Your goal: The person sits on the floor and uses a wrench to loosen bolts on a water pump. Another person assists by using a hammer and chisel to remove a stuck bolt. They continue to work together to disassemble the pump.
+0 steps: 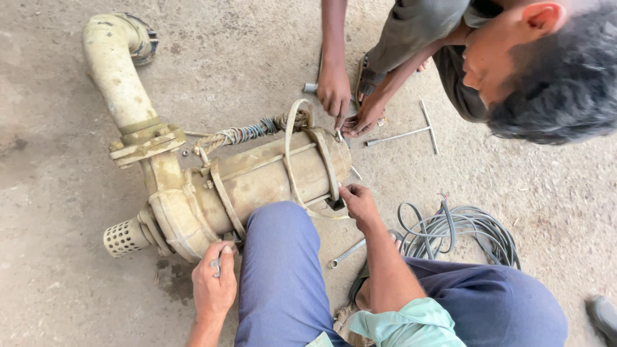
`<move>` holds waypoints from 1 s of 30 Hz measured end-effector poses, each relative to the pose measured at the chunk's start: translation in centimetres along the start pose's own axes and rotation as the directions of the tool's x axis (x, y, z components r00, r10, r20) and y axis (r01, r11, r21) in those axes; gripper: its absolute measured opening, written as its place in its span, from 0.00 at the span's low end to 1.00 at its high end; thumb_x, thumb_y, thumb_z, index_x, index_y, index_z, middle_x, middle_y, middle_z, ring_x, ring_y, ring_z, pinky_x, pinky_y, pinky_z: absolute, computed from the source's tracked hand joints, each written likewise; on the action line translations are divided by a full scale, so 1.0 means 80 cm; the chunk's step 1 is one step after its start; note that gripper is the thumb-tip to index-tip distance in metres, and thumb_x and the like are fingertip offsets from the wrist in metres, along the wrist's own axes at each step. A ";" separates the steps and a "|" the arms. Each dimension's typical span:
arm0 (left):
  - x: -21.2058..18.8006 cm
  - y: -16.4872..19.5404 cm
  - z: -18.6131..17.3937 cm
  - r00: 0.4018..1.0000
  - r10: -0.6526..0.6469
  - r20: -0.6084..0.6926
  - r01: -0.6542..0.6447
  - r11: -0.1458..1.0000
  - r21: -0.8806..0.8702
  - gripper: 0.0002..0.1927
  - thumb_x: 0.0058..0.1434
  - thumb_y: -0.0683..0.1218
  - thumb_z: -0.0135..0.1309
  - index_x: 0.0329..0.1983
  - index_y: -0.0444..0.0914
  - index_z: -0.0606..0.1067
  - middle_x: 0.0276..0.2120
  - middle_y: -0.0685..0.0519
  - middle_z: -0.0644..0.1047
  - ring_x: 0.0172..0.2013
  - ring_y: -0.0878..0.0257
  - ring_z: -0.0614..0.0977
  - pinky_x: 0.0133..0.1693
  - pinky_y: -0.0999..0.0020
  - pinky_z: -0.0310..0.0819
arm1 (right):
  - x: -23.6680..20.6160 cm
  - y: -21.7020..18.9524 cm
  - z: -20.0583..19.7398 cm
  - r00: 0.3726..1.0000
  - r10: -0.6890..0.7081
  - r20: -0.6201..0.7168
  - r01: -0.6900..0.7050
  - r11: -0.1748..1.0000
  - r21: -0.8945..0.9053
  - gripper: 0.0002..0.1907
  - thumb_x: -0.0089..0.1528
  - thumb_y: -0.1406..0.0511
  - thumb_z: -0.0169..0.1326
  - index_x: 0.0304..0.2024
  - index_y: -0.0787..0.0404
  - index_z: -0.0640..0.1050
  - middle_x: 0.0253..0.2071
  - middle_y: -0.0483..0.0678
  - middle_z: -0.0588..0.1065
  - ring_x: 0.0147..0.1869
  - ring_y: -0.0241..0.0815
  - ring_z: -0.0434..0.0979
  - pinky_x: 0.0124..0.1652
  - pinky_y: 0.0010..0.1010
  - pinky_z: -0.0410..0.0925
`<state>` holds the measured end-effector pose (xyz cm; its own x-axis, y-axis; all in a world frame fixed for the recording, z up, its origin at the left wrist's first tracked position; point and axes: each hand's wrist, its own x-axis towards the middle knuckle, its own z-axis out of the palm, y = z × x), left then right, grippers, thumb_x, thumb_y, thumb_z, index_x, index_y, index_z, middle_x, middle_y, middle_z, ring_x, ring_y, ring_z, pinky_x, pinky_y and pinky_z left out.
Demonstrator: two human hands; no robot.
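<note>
A dirty cream-coloured submersible pump (257, 183) lies on its side on the concrete floor, with a perforated strainer (123, 238) at its left end and a curved outlet pipe (116, 71) rising from a flange. My left hand (214, 283) is closed around a small metal tool at the pump's lower left body. My right hand (358, 202) touches the pump's right end cap, fingers pinched at its edge. My blue-trousered knee (279, 257) rests against the pump. Another person crouches opposite, both of that person's hands (347, 103) at the top of the end cap.
A T-handle wrench (411, 132) lies on the floor to the right of the other person's hands. A spanner (347, 252) lies by my knee. A coil of grey cable (459, 228) sits at right. A rope (244, 133) is tied to the pump's handle.
</note>
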<state>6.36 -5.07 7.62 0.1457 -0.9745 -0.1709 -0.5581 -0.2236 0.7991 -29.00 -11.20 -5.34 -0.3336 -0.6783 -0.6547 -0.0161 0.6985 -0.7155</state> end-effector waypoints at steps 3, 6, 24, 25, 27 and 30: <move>0.004 0.004 -0.001 1.000 0.000 -0.006 0.000 1.000 -0.018 0.12 0.69 0.46 0.47 0.44 0.34 0.78 0.34 0.44 0.84 0.38 0.53 0.87 0.40 0.61 0.79 | 0.008 0.008 0.001 0.989 -0.148 -0.005 0.148 0.988 -0.039 0.18 0.66 0.58 0.61 0.33 0.68 0.81 0.24 0.41 0.73 0.24 0.29 0.62 0.24 0.26 0.58; 0.016 0.007 -0.004 0.999 -0.037 0.017 0.038 0.999 -0.024 0.14 0.70 0.47 0.46 0.43 0.33 0.78 0.34 0.43 0.84 0.38 0.53 0.88 0.39 0.61 0.79 | 0.015 0.014 -0.002 0.993 -0.087 0.077 0.079 0.991 0.104 0.15 0.64 0.59 0.61 0.35 0.67 0.80 0.24 0.43 0.74 0.22 0.31 0.59 0.22 0.27 0.54; 0.020 0.004 -0.002 0.992 -0.112 0.055 0.112 0.994 0.010 0.16 0.71 0.48 0.45 0.45 0.32 0.79 0.35 0.43 0.84 0.38 0.55 0.89 0.40 0.62 0.81 | 0.004 0.008 -0.007 0.990 -0.070 0.125 0.041 0.975 0.220 0.14 0.61 0.60 0.61 0.40 0.65 0.82 0.25 0.44 0.78 0.22 0.32 0.59 0.22 0.27 0.52; 0.019 0.003 -0.002 0.990 -0.124 0.060 0.124 0.992 0.011 0.16 0.71 0.48 0.45 0.45 0.32 0.79 0.35 0.44 0.84 0.39 0.55 0.88 0.40 0.62 0.81 | 0.002 0.007 -0.009 0.990 -0.052 0.132 0.020 0.973 0.229 0.14 0.61 0.60 0.61 0.41 0.65 0.82 0.25 0.43 0.77 0.23 0.32 0.59 0.22 0.27 0.53; 0.018 0.003 -0.001 0.992 -0.113 0.052 0.114 0.993 -0.009 0.16 0.71 0.48 0.45 0.46 0.32 0.79 0.35 0.44 0.84 0.39 0.55 0.88 0.40 0.63 0.81 | -0.002 0.005 -0.009 0.989 -0.022 0.149 -0.016 0.969 0.247 0.14 0.62 0.60 0.62 0.43 0.65 0.82 0.25 0.42 0.74 0.24 0.30 0.60 0.23 0.26 0.54; 0.018 0.002 -0.001 0.990 -0.127 0.061 0.128 0.992 -0.014 0.16 0.71 0.48 0.45 0.46 0.32 0.79 0.35 0.44 0.85 0.39 0.55 0.88 0.41 0.63 0.81 | -0.003 0.003 -0.005 1.000 -0.029 -0.002 0.029 0.999 0.018 0.17 0.64 0.56 0.62 0.41 0.66 0.82 0.23 0.44 0.69 0.23 0.33 0.59 0.22 0.28 0.53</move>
<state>6.54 -6.48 7.51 0.1652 -0.9377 -0.3055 -0.5231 -0.3459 0.7789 -29.28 -10.80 -5.27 -0.3351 -0.6975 -0.6334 -0.0083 0.6744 -0.7383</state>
